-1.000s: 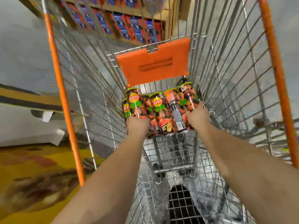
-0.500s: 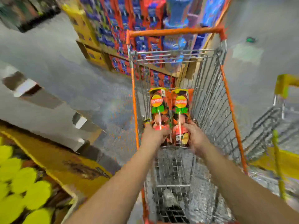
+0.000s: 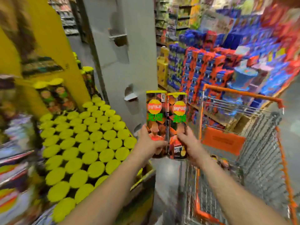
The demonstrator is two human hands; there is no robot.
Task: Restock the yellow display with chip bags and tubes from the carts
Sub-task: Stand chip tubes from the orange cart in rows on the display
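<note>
Two chip tubes stand upright side by side in the air, touching each other — the left tube (image 3: 155,120) gripped low down by the left hand (image 3: 148,144), the right tube (image 3: 177,125) gripped low down by the right hand (image 3: 190,146); each hand has its fingers curled round the lower part of its tube, thumbs toward the middle where the tubes meet; both tubes carry yellow lids and a round yellow-and-red logo with green lettering beneath; they are held between the yellow display (image 3: 144,177) on the left and the cart (image 3: 259,159) on the right, above the grey floor; the display is packed with rows of upright tubes (image 3: 84,146), seen mostly as yellow lids, with a few taller stacked tubes at its back against a yellow panel; the cart is wire with orange trim and an orange flap (image 3: 222,142) — its contents are too blurred to tell; behind it rise shelves of blue and red boxes (image 3: 203,70), and a grey cardboard column (image 3: 118,62) stands behind the tubes.
</note>
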